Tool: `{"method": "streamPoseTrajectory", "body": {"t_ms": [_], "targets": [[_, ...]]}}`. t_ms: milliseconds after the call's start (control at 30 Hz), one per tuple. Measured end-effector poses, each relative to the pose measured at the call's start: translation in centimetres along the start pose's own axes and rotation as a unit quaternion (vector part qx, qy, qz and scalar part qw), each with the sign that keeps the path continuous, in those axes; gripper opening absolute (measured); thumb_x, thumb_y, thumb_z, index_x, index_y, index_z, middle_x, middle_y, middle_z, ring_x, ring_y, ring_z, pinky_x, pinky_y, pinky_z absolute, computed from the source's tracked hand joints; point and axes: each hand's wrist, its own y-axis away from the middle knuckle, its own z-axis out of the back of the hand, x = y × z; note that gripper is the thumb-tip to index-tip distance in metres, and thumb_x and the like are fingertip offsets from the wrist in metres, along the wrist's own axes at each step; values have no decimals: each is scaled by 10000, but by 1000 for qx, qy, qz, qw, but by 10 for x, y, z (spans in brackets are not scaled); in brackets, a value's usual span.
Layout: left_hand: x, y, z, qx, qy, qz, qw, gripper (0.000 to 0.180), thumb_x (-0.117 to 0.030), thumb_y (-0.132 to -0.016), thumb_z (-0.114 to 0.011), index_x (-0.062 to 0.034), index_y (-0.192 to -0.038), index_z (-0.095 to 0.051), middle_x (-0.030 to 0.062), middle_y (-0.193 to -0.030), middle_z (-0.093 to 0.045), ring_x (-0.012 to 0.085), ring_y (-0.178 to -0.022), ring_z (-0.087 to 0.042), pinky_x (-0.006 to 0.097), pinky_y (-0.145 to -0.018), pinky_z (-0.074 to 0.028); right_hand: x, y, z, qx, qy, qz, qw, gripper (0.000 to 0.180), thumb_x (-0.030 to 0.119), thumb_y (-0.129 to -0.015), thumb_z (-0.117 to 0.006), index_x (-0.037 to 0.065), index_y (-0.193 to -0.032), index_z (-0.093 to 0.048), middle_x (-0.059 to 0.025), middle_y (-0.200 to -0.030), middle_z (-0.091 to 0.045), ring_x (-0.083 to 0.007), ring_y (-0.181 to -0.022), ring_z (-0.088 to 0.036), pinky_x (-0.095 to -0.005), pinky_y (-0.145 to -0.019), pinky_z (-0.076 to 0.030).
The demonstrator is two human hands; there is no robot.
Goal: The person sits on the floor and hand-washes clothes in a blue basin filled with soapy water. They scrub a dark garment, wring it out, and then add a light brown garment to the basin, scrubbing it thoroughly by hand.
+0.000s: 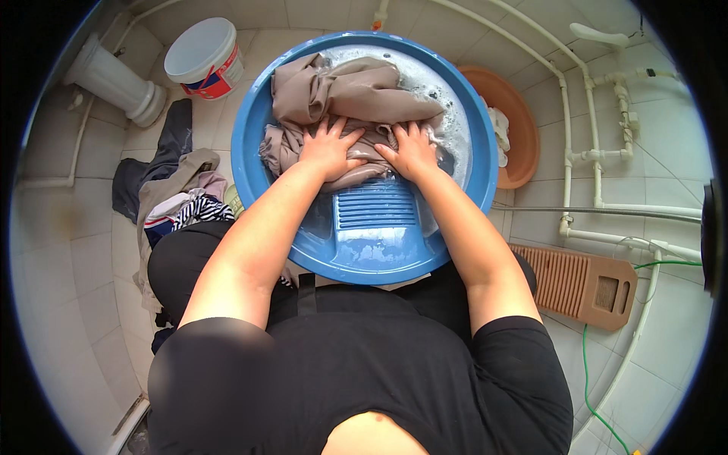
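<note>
On the tiled floor (262,42) in front of me: big round blue tub (484,144), water and white suds (421,80) in it, ridged panel (375,208) on my side. Brown cloth (303,91) next, wet, bunched up inside the tub, mostly toward the far side and left. Clothes pile (171,178) on the floor to my left, dark, beige and striped pieces. Orange basin (519,144) just beside the tub, far right, white cloth (499,129) in it. Brown washboard (565,280) lower right, near my knee. White bucket (205,57) upper left. My left hand (327,152): fingers spread wide, pressing on the brown cloth above the ridged panel. My right hand (413,154): same cloth, right part, fingers also spread, thumb out toward the left hand; the hands sit apart.
</note>
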Motion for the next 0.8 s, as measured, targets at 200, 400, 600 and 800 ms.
{"method": "streamPoseTrajectory", "body": {"t_ms": [200, 400, 600, 800], "targets": [[17, -24, -14, -5, 81, -10, 997, 629, -460, -783, -573, -247, -1339, -371, 112, -1394, -294, 335, -1242, -337, 393, -1015, -314, -1, -31, -8, 89, -86, -27, 992, 708, 589, -802, -466, 142, -1341, -361, -183, -1380, -320, -328, -1250, -339, -383, -1010, -308], [39, -57, -48, 73, 217, 7, 973, 525, -363, -810, -563, -109, -1258, -460, 184, -1252, -479, 327, -1141, -462, 372, -964, -360, -4, -59, -14, 101, -74, 45, 991, 613, 492, -825, -517, 108, -1295, -430, -164, -1334, -401, -287, -1231, -374, -365, -1000, -320], [56, -82, -82, 176, 294, 19, 939, 455, -321, -850, -500, -35, -1204, -492, 192, -1209, -512, 317, -1102, -492, 358, -918, -393, 61, -42, 93, -158, -264, 313, 899, 173, 248, -637, -722, 139, -719, -615, -18, -778, -612, -222, -782, -588, -305, -682, -470], [67, -92, -59, -55, 247, 148, 956, 442, -345, -857, -474, -52, -1186, -515, 195, -1209, -507, 313, -1103, -493, 360, -923, -390, 49, -103, 29, -157, -224, 379, 884, 159, 215, -629, -719, 142, -698, -595, -21, -762, -598, -214, -775, -580, -299, -678, -464]]}}
